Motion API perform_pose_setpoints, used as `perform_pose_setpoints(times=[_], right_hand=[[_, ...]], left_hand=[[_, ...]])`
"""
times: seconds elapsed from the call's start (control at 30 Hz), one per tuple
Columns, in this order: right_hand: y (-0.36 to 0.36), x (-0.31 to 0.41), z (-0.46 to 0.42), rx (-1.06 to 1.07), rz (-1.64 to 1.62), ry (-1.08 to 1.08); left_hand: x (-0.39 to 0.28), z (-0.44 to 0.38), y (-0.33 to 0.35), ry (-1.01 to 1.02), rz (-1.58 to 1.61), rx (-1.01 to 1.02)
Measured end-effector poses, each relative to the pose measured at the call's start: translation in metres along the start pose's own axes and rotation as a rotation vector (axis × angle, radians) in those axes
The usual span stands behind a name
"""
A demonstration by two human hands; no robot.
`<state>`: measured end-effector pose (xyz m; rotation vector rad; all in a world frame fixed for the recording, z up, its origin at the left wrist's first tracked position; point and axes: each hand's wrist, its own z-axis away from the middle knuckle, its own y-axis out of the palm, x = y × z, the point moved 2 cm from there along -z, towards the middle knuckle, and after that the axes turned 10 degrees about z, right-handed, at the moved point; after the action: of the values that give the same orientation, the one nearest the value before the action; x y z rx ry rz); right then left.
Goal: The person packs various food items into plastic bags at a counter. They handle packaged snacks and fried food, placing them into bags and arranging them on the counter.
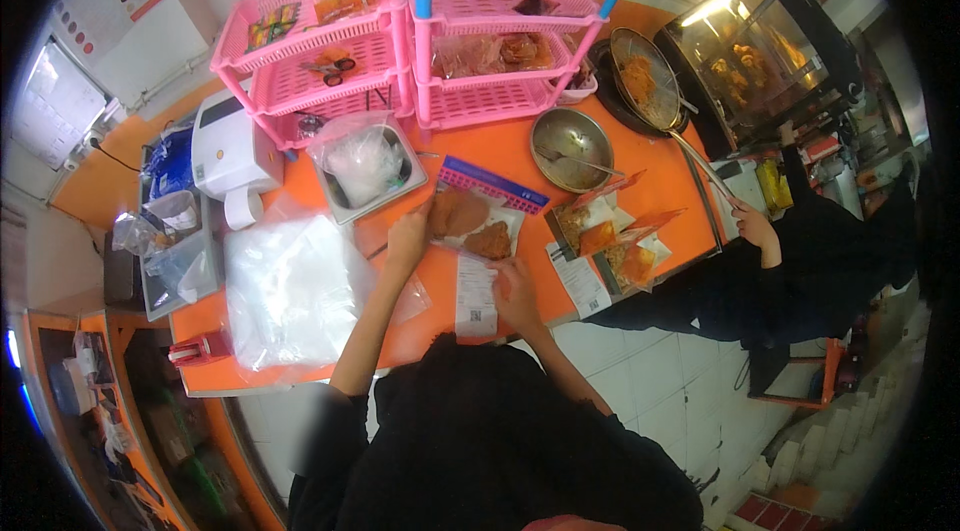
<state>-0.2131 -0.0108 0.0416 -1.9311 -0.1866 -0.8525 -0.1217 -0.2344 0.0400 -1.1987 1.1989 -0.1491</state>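
Note:
In front of me lies an open takeaway food box with a raised blue and pink flap. Inside it are a smooth brown mound of food and a piece of fried food, probably chicken, on pale paper. My left hand grips the box's left edge, its fingertips partly hidden. At the front right corner is my right hand, fingers bent beside a printed receipt; its exact contact is unclear. Two more filled boxes with orange sachets stand to the right, with another receipt before them.
Left are a stack of clear plastic bags, a red stapler and a white label printer. Behind stand a steel tub, pink racks and a metal bowl. A co-worker's hand holds a strainer near a lit display cabinet.

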Motion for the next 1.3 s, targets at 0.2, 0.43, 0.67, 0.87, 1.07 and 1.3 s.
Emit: perform_pose_setpoints(times=[0.2, 0.43, 0.67, 0.87, 1.07, 1.3], right_hand=[[0.005, 0.008, -0.063, 0.004, 0.331, -0.004], [-0.011, 0.018, -0.11, 0.431, 0.632, -0.035], [-0.071, 0.051, -0.1, 0.072, 0.465, -0.007], [-0.076, 0.004, -0.113, 0.025, 0.458, 0.034], [-0.063, 0.014, -0.109, 0.025, 0.424, 0.261], [-0.064, 0.035, -0.09, -0.014, 0.204, 0.281]], left_hand=[[0.003, 0.019, 0.008, 0.012, 0.294, -0.144], [0.029, 0.005, 0.023, 0.121, 0.168, -0.089], [-0.008, 0.008, -0.005, -0.032, 0.139, 0.019], [-0.028, -0.015, -0.007, 0.006, -0.05, 0.064], [-0.034, -0.028, -0.009, 0.355, 0.197, 0.089], [-0.108, 0.049, -0.011, 0.52, 0.316, -0.077]])
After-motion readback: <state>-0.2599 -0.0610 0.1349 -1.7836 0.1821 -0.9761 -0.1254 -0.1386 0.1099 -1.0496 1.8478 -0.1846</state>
